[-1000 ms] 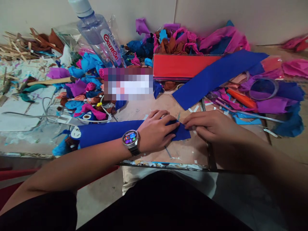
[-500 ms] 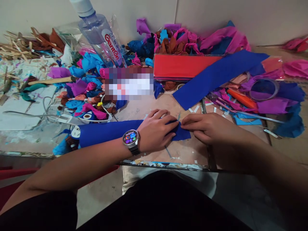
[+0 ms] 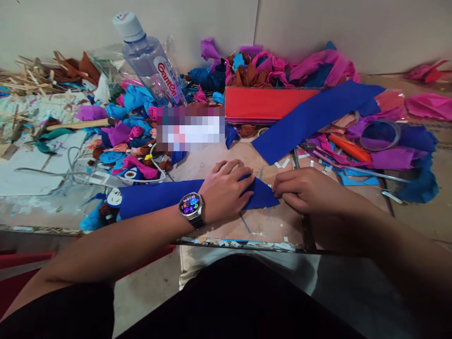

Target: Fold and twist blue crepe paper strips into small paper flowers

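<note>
Blue strip (image 3: 160, 197) is lying on the worktable (image 3: 271, 226), its end, blunter moments ago, now slanting to a point, apparently being folded, as my loosely spread left hand (image 3: 226, 190) is pressing it and my bunched right hand (image 3: 300, 188) is working beside the tip, hold unclear.

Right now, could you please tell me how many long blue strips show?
2: a near blue strip under the left hand and a far blue strip overlapping the red packet. Others may hide among the scraps.
</note>
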A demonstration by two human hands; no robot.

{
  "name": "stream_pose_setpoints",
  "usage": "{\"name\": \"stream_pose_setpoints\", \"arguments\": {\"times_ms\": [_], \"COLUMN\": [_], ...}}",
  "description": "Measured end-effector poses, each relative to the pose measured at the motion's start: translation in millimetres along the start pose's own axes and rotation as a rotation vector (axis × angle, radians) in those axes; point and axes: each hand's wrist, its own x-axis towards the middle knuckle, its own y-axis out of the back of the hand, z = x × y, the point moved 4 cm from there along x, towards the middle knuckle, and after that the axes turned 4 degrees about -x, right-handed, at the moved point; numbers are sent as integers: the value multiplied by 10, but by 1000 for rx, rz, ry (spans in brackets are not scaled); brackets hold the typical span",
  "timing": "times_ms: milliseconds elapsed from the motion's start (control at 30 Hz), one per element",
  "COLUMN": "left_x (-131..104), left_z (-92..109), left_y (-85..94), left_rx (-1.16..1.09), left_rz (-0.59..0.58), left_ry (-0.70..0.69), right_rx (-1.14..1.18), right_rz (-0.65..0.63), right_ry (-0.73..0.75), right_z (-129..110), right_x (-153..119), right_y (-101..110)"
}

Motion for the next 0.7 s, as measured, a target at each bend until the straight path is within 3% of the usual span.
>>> {"name": "stream_pose_setpoints", "arguments": {"times_ms": [167,700], "left_x": [0,57], "left_z": [-30,-135], "left_y": [-34,-69], "left_rx": [-43,-184], "left_rz": [13,57], "left_ry": [-16,37], "right_rx": [-20,-29], "right_rz": [103,57], "right_ry": [-56,-2], "right_z": [6,-67], "right_x": [10,35], "right_y": [-38,-99]}}
